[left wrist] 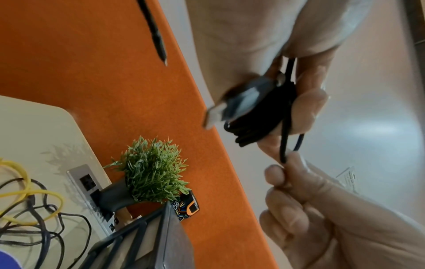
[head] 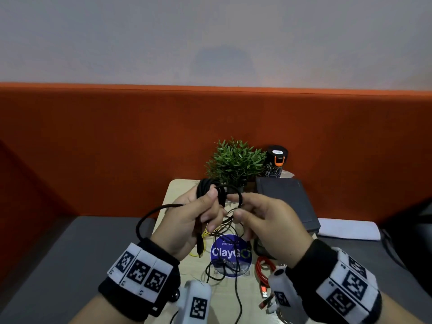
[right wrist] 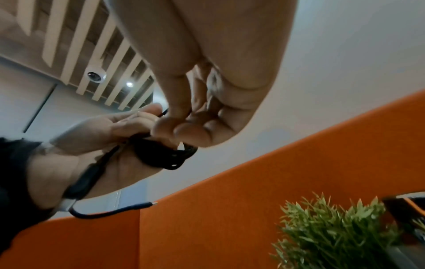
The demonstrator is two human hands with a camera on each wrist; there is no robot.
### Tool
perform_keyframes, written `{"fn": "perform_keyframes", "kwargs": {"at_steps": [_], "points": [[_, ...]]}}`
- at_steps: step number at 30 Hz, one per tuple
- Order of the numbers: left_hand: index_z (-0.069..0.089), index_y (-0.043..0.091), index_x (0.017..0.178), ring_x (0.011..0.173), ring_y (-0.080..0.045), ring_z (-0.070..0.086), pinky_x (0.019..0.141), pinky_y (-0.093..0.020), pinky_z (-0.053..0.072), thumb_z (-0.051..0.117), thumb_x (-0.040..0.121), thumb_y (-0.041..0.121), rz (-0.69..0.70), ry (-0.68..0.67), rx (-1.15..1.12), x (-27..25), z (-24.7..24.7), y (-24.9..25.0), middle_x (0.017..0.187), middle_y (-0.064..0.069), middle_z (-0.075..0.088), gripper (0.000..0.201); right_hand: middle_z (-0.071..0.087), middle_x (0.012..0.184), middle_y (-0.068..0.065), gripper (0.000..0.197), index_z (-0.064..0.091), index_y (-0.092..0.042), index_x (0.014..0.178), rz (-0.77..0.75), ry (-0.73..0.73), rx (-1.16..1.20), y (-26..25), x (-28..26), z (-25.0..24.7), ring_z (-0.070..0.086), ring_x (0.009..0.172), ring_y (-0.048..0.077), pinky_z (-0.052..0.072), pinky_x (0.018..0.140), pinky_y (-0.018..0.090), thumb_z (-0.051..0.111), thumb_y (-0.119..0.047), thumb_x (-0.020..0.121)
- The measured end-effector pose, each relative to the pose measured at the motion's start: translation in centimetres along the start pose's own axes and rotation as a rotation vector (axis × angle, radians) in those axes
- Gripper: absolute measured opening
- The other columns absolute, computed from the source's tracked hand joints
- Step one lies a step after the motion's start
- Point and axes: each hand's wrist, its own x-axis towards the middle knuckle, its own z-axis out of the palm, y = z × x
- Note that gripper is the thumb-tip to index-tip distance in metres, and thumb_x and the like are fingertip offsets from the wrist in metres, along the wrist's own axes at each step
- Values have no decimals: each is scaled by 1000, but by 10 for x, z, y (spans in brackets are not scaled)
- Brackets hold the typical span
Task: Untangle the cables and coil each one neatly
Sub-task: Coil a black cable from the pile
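A thick black cable coil (head: 207, 187) (left wrist: 257, 127) (right wrist: 165, 154) is raised above the table, and my left hand (head: 198, 216) grips it. One loop of it swings out to the left (head: 145, 218), and its plug end hangs below the hand (head: 199, 244). My right hand (head: 254, 216) (left wrist: 287, 178) pinches the free strand of this cable (head: 239, 195) between thumb and fingers, just right of the coil. On the table below lie a tangle of thin black cables (head: 224, 265), a yellow cable (head: 205, 235) (left wrist: 25, 193) and a red cable (head: 263, 270).
The small cream table (head: 168, 202) carries a round blue sticker (head: 230, 253), a potted plant (head: 233, 162), a dark patterned bottle (head: 275, 164) and a dark box (head: 287, 202). A power socket strip (left wrist: 89, 193) sits by the plant. An orange partition (head: 93, 148) rises behind.
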Motion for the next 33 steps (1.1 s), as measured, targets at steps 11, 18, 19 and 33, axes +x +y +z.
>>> {"fn": "perform_keyframes", "kwargs": {"at_steps": [11,18,19,33], "points": [[49,4,73,31,-17,37,46,-22,39,50,85,22,-58,46,-39,-4,11,4,36,-1,33,22,68,82,-5,9,62,-30,94,-113,121,135,-16,0,-1,64,73,14,52,66,30,65,-24,87],[48,4,72,29,-17,41,66,-28,50,45,86,15,-29,-73,-113,-2,13,7,33,1,33,18,64,76,-2,14,61,-28,83,-104,287,133,-7,4,6,60,68,11,50,60,23,69,-15,85],[48,4,73,29,-17,41,65,-28,50,46,86,16,-26,-83,-128,-2,13,9,33,1,33,18,61,79,-5,13,60,-29,85,-105,304,78,-5,5,8,58,71,8,49,64,23,68,-19,85],[57,14,75,33,-7,34,39,-17,30,58,92,17,-251,190,537,11,15,2,41,10,38,18,50,95,-12,27,58,-38,118,-152,229,-46,-6,-1,5,50,92,0,37,76,6,54,-39,92]]}}
